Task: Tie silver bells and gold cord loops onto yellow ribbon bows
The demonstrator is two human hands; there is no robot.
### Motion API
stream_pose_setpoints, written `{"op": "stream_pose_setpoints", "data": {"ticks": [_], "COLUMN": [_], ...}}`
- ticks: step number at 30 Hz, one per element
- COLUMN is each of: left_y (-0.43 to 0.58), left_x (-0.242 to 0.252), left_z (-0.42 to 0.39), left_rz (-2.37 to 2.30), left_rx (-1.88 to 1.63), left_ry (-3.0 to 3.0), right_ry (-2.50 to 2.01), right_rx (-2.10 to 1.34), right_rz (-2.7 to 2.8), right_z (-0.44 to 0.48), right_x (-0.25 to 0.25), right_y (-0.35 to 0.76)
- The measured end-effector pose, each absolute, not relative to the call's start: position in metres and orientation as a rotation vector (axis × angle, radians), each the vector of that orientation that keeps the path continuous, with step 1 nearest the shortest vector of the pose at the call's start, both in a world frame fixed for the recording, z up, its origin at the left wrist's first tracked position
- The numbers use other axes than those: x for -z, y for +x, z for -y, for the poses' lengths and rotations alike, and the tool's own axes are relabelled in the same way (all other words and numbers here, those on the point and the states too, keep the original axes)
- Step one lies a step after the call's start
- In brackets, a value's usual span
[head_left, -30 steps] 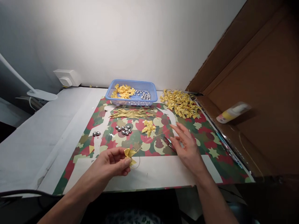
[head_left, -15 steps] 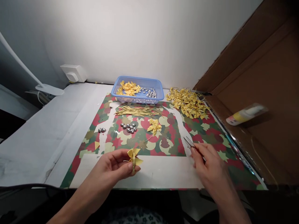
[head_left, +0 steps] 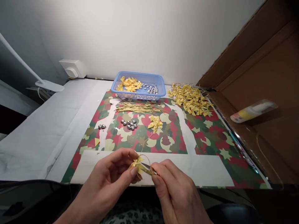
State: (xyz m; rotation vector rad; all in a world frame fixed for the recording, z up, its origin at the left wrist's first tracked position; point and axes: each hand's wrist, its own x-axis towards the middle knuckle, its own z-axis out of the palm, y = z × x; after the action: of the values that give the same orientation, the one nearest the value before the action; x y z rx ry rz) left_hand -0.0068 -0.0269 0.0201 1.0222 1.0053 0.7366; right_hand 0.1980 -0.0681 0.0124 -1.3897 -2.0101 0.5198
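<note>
Between the thumb and fingers of my left hand is a yellow ribbon bow, with a thin gold cord looping up from it. My right hand is closed on tweezers, whose tips reach to the bow's right side. Beyond my hands, more yellow bows lie on the patterned mat. To their left sits a cluster of silver bells, and a few more bells rest further left. Gold cords lie in a bundle behind them.
A blue plastic basket at the back holds yellow bows and silver beads. Right of it is a heap of yellow bows with cords. A bottle leans by the cardboard wall. A white lamp stands left.
My right hand has moved left with the tweezers, bringing their tips to the bow. My left hand still holds the bow, now turned, with the cord looped above it.
</note>
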Motion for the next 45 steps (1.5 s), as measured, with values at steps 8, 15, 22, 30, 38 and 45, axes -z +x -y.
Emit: {"op": "stream_pose_setpoints", "data": {"ticks": [8, 15, 22, 30, 38, 45], "left_y": [-0.001, -0.001, 0.002, -0.016, -0.001, 0.014], "left_x": [-0.017, -0.012, -0.008, 0.014, -0.005, -0.011], "left_z": [0.027, 0.029, 0.026, 0.01, 0.006, 0.02], "left_rz": [-1.019, -1.042, -1.02, -1.215, -1.065, -1.429], "left_rx": [-0.738, -0.717, -0.7, -0.867, -1.24, -1.441], "left_ry": [1.063, 1.107, 1.165, 1.696, 2.259, 1.689], "right_ry": [-1.412, -1.383, -1.433, -1.74, -1.194, -0.932], "right_rx": [-0.396, -0.421, -0.397, 0.091, -0.548, -0.281], "right_rz": [1.999, 1.993, 1.889, 1.846, 1.74, 1.762], "right_z": [0.065, 0.06, 0.057, 0.031, 0.034, 0.035], "right_x": [-0.009, -0.007, -0.001, 0.055, -0.016, -0.006], "right_y": [0.195, 0.192, 0.208, 0.237, 0.2, 0.189]}}
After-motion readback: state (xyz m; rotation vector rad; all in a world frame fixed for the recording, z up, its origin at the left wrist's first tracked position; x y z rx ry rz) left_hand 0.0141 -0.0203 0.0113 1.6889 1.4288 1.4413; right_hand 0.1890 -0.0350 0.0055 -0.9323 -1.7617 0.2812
